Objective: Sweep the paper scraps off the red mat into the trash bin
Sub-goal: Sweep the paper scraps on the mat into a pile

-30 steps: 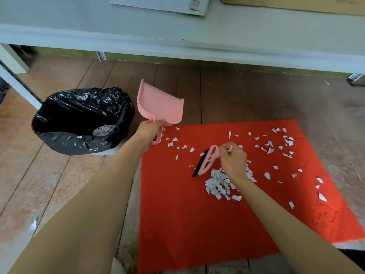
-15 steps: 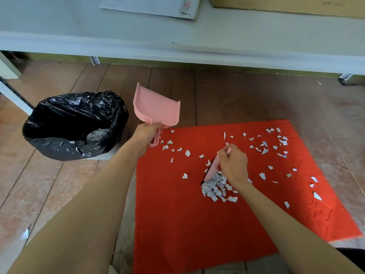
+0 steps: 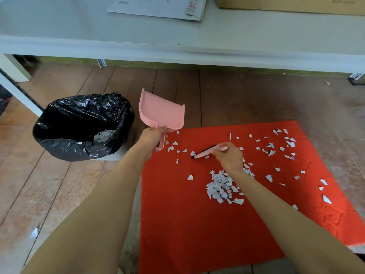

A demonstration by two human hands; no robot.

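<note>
Now, two bare hands are seen over one red rectangular mat (image 3: 187, 224) laid flat on the wooden plank floor (image 3: 49, 184).

One pink plastic dustpan (image 3: 162, 115) is held by the left hand (image 3: 153, 136), the grip curled round its handle. The pan is raised with its open mouth tipped up and away, above the mat's far-left corner, beside the bin but apart from it.

One pink hand brush (image 3: 205, 152) with black bristles is pinched at the handle by the right hand (image 3: 229, 155). The bristle end is pointed left, low over the mat among scattered bits; contact with the mat cannot be told.

One pile of white paper scraps (image 3: 221, 186) is heaped near the mat's middle, just nearside of the right wrist. Dozens of loose scraps (image 3: 271, 152) are spread along the far edge and right side; an exact count cannot be made.

One trash bin (image 3: 83, 125), lined with a black plastic bag, is stood on the floor left of the mat. A few white bits are seen inside it.

One white table (image 3: 177, 36) is seen across the top, with one white paper sheet (image 3: 158, 6) and one brown cardboard box (image 3: 286, 2) on it, both cut off by the frame.
</note>
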